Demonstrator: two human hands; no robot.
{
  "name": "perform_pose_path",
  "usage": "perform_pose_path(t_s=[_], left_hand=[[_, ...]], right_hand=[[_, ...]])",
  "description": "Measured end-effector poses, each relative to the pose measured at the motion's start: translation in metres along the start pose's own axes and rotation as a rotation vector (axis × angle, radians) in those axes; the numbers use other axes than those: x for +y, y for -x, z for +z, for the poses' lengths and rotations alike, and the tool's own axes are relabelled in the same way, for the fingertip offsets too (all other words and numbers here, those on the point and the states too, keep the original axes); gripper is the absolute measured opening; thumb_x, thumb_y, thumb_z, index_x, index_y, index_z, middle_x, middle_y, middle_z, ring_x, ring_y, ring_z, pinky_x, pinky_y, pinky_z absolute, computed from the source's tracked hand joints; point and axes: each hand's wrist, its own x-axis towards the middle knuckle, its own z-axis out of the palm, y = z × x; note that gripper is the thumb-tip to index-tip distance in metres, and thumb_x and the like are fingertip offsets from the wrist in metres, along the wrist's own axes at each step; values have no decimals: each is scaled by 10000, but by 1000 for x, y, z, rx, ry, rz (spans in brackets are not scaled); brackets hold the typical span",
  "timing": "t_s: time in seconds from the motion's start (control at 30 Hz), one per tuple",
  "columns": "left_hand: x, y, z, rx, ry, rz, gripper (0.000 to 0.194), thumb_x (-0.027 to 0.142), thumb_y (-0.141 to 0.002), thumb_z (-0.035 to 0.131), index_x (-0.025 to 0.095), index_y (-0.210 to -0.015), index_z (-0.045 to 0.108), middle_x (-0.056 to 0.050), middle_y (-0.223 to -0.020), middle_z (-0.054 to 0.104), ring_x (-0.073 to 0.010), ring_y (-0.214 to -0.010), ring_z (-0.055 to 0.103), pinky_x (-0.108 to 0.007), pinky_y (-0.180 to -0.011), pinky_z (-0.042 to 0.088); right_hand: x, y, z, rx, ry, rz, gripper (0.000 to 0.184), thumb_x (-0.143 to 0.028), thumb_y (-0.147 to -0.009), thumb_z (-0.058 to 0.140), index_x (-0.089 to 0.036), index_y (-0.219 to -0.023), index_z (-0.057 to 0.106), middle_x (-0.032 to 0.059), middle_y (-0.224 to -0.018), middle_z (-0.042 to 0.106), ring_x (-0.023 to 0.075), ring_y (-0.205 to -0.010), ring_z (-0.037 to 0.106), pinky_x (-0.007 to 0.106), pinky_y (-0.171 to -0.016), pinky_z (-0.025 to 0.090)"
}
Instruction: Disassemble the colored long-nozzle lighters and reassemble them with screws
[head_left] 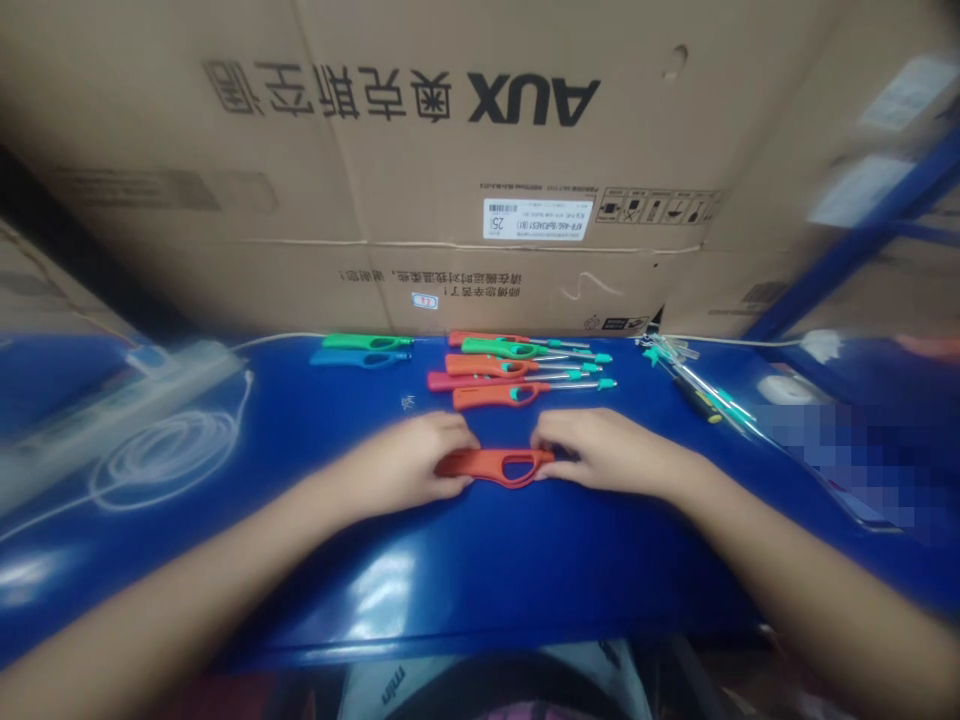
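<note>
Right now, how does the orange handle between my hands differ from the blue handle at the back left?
The orange handle is held by your left hand and right hand; the blue handle lies unheld on the table. The orange handle is nearer you; the blue handle is farther back. Both have a loop toward the right end.

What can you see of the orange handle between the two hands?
The orange handle looks like plastic: a grip ending in an oval loop, the blue table showing through. It runs crosswise in front of the lighters, the right hand pinching its loop end, the left hand holding the other. Both ends are partly covered. Whether it touches the table is unclear.
</note>
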Motion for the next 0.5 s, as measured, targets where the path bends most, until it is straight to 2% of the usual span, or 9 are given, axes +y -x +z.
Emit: perform_pose_path(t_s=[0.1,0.2,0.27,0.33,0.37,0.43,0.5], left_hand=[[9,4,-6,-49,-62,-49,218,195,-772,691,193,-990,678,-33,-930,664,-201,-789,629,-293,-678,474],[15,14,-13,-88,-114,-75,170,197,-733,681,204,-901,657,-18,-850,650,-191,-709,609,-286,-612,431],[12,24,-19,-108,-128,-105,138,186,-703,667,213,-836,640,-15,-819,647,-185,-675,599,-280,-581,407],[3,38,-27,-130,-127,-174,143,160,-657,643,222,-784,626,-13,-793,653,-181,-643,596,-272,-545,381],[-4,46,-31,-145,-124,-228,154,146,-629,632,226,-761,621,-11,-769,657,-181,-621,596,-268,-525,367],[-21,61,-42,-250,-120,-388,123,142,-593,611,222,-680,580,-1,-663,637,-182,-550,579,-261,-474,330],[-39,73,-54,-382,-103,-632,168,133,-577,586,223,-718,598,13,-585,621,-189,-490,576,-252,-434,300]], right_hand=[[-10,-1,3,-20,75,30,152,-348,-949,632,-197,-966,624,45,-943,683,191,-792,628,291,-662,434],[-15,0,9,-14,127,6,217,-412,-978,570,-199,-967,614,64,-954,671,213,-821,626,321,-683,465],[-14,0,14,44,133,-25,256,-449,-973,566,-200,-1002,617,87,-1038,664,240,-911,623,358,-751,502],[-8,-1,19,154,134,-28,296,-456,-970,566,-196,-1102,616,124,-1197,638,284,-1079,594,426,-885,514],[-5,-2,23,214,137,-15,328,-449,-973,561,-194,-1175,602,143,-1282,608,307,-1164,563,468,-952,499],[5,-5,29,307,152,19,409,-430,-978,550,-188,-1309,551,175,-1410,533,341,-1292,488,536,-1042,452],[14,-8,34,350,169,44,463,-422,-978,546,-190,-1377,512,188,-1462,490,352,-1343,449,568,-1078,423]])
